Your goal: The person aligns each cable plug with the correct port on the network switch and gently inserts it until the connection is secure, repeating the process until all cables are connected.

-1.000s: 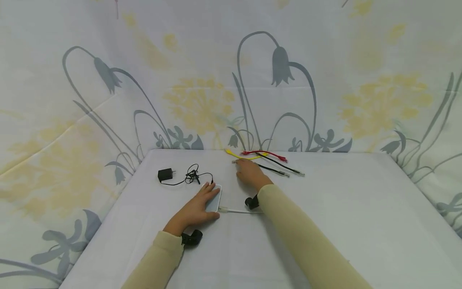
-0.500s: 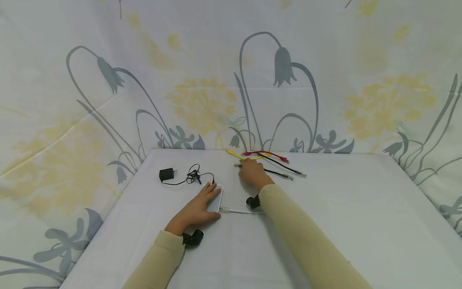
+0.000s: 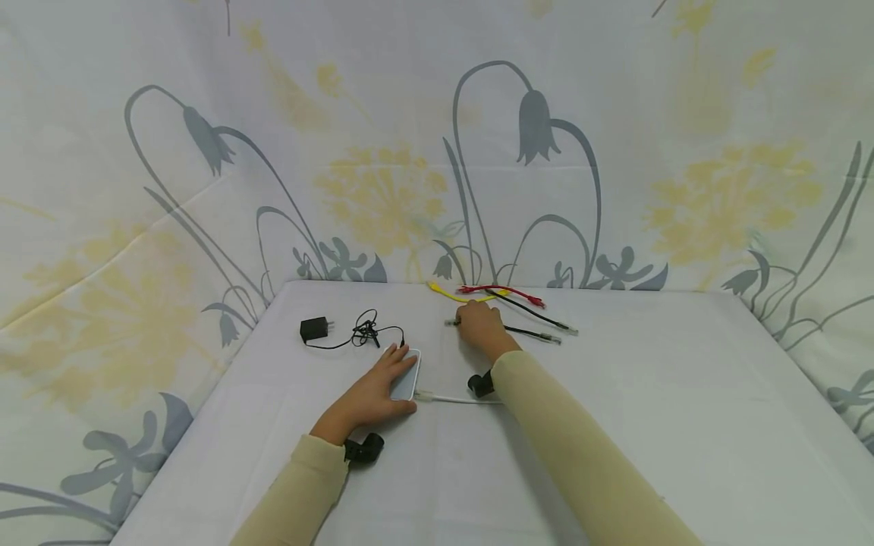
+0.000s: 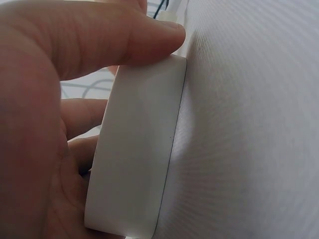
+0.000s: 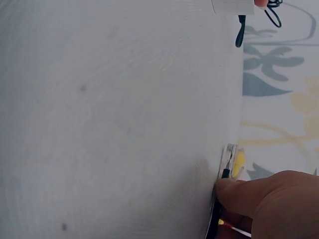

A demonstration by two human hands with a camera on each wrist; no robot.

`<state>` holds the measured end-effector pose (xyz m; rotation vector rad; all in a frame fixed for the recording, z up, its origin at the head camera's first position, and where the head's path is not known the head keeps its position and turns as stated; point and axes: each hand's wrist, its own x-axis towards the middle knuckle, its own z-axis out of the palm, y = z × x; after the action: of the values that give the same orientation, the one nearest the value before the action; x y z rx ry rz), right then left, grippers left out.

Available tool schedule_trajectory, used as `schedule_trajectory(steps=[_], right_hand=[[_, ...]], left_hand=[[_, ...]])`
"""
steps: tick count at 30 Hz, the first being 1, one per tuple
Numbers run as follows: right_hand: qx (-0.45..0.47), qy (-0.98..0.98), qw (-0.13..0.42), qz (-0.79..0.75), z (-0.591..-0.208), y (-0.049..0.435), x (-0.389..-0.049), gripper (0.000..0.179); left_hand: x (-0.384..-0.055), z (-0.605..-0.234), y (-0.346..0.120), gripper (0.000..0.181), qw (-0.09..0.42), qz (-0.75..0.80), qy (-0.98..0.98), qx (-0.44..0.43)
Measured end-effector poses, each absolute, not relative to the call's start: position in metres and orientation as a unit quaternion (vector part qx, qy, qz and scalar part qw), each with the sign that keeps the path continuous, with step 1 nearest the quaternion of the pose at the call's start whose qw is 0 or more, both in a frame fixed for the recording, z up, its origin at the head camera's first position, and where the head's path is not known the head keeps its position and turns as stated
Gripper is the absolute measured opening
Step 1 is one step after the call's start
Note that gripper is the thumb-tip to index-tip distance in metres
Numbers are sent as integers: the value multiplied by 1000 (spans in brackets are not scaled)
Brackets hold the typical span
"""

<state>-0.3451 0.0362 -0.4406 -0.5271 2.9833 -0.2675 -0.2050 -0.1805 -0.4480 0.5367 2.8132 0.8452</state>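
Looks like the picking-up step: my right grip (image 3: 481, 330) pinches the nearer black cable (image 3: 524, 331) close to its left end, at the far middle of the bench (image 3: 683, 394); can't tell if it's lifted. Next move likely calls for a firm pinch, clear of the yellow cable (image 3: 447, 292). Long axis left to right, left end slightly farther, its clear plug (image 5: 230, 154) pointing left. Left grip (image 3: 372, 390), fingers fairly straight, rests on the white box (image 3: 405, 384).

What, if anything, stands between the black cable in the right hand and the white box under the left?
Nothing visible: only tabletop shows between the clear plug of the black cable and the white box. The white cable lies by the box's near right corner, off that line.
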Motion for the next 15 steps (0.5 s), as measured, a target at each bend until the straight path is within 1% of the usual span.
schedule_trajectory(steps=[8,15], right_hand=[[-188,975,43,-110,-441,45,-345,23],[-201,969,62,-128,-433,47,-339,25]], left_hand=[[-206,-448,-178,81,70,280,940,183],[-204,-447,-180,80,70,286,938,185]])
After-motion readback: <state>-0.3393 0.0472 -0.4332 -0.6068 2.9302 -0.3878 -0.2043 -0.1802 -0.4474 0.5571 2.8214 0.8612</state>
